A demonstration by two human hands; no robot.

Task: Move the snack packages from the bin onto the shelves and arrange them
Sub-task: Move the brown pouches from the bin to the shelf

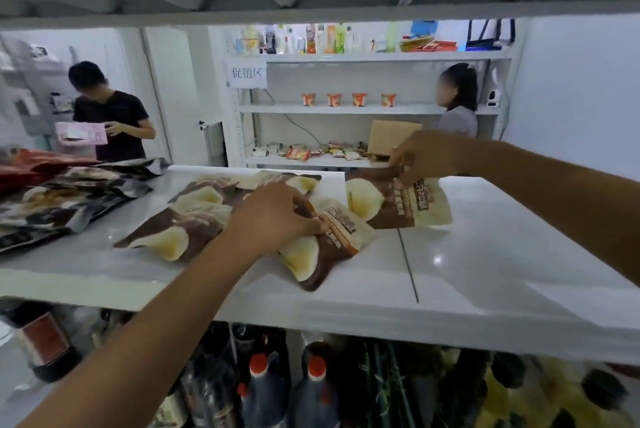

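Observation:
Several brown-and-cream snack packages lie flat on the white shelf [485, 254]. My left hand [273, 216] grips the top of a near package [332, 247] in the shelf's middle. My right hand [420, 157] pinches the top edge of a far package [391, 202] toward the back. More of the same packages [180, 230] overlap to the left of my left hand. No bin is in view.
Dark black-and-white bags [59, 206] and red bags [31, 164] are piled at the shelf's left end. Bottles [259, 389] stand on the shelf below. Beyond the shelf, two people stand beside another white rack [346, 109] with cups and snacks.

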